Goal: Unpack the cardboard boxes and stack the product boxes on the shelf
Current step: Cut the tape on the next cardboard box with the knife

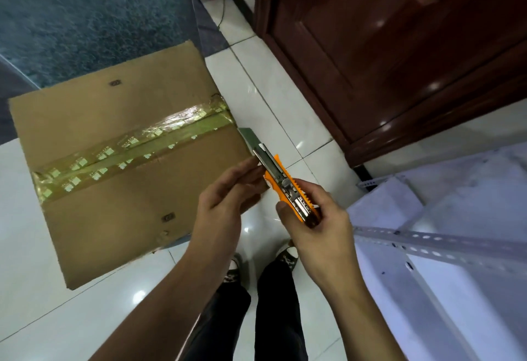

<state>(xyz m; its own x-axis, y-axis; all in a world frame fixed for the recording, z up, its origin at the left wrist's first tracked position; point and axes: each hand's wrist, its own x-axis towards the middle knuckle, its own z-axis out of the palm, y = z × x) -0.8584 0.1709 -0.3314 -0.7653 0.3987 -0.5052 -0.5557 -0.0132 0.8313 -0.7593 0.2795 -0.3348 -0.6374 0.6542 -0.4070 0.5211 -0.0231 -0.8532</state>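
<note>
A sealed cardboard box [114,166], yellow printed tape unreadable, sits on the tiled floor [285,109] beside a wooden door [399,46] and white shelf [442,246]. The right hand [319,226] grips an orange utility knife [282,178]; the left hand [225,198] pinches its front end.

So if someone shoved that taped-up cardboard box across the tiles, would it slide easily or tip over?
The cardboard box would probably slide rather than tip: it looks wide and sits flat. The glossy floor tiles look smooth, so little should resist it. Its tape is still sealed, so it may be full and fairly heavy, though the contents are hidden.
</note>
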